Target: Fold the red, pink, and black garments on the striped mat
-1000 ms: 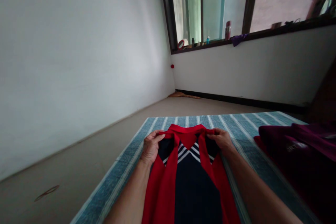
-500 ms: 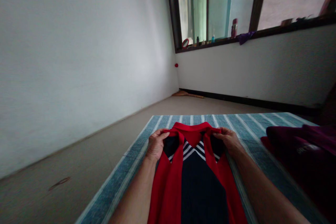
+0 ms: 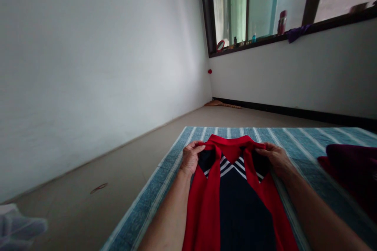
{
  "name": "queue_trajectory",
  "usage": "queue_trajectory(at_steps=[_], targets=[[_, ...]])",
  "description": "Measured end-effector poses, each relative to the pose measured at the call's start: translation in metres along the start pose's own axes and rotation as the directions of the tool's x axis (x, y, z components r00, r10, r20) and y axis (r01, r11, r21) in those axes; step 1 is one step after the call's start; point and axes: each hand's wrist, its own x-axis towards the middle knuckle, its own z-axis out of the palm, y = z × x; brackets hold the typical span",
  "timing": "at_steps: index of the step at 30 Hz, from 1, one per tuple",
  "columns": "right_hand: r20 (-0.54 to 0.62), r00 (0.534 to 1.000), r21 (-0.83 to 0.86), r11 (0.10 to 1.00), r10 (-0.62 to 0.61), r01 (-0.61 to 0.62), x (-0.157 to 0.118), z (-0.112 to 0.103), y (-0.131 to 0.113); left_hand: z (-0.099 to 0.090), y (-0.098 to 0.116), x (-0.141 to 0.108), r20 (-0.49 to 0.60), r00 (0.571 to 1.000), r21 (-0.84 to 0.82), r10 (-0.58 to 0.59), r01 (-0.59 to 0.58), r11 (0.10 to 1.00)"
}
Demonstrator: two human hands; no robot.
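A red and navy jacket (image 3: 244, 200) with white chevron stripes lies spread on a blue-and-white striped cloth (image 3: 160, 182). Its red collar points away from me, and its lower part runs out of the bottom of the view. My left hand (image 3: 191, 157) pinches the fabric at the left shoulder, thumb on top. At the opposite shoulder my right hand (image 3: 277, 160) grips the red edge in the same way. Both sides are folded inward over the navy middle. The undersides of my fingers are partly hidden by the cloth.
Folded dark purple and red clothes (image 3: 350, 164) lie on the right of the striped cloth. A reddish loop (image 3: 99, 188) is on the floor, with a whitish translucent item (image 3: 22, 225) at lower left. Bottles, a round mirror (image 3: 220, 45) and a purple cloth (image 3: 297, 33) sit on the windowsill.
The view has turned left, so everything sits farther right and the whitish item has come into view at lower left. Both hands keep the same hold on the jacket.
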Motion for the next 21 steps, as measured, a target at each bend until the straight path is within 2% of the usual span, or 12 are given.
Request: queue_trajectory(at_steps=[7, 12, 15, 17, 19, 21], targets=[[-0.028, 0.999, -0.093, 0.995, -0.035, 0.032, -0.002, 0.002, -0.001, -0.003, -0.001, 0.002, 0.005, 1.000, 0.036, 0.009, -0.009, 0.999], [-0.129, 0.988, -0.316, 0.948, -0.088, 0.043, 0.004, 0.004, 0.001, -0.002, -0.007, 0.010, -0.035, 0.999, 0.130, 0.036, -0.031, 0.991], [-0.264, 0.947, -0.539, 0.842, -0.183, 0.012, 0.009, 0.004, 0.000, -0.001, -0.015, 0.016, -0.112, 0.991, 0.229, 0.068, -0.041, 0.973], [-0.311, 0.911, -0.668, 0.744, -0.271, -0.006, 0.009, 0.005, -0.004, -0.002, -0.020, 0.019, -0.151, 0.985, 0.289, 0.084, -0.038, 0.956], [-0.287, 0.894, -0.756, 0.654, -0.342, 0.007, 0.006, 0.011, -0.010, -0.003, -0.023, 0.020, -0.169, 0.982, 0.335, 0.087, -0.026, 0.942], [-0.206, 0.902, -0.813, 0.579, -0.378, 0.057, -0.002, 0.023, -0.017, -0.005, -0.024, 0.020, -0.180, 0.980, 0.371, 0.083, -0.010, 0.929]])
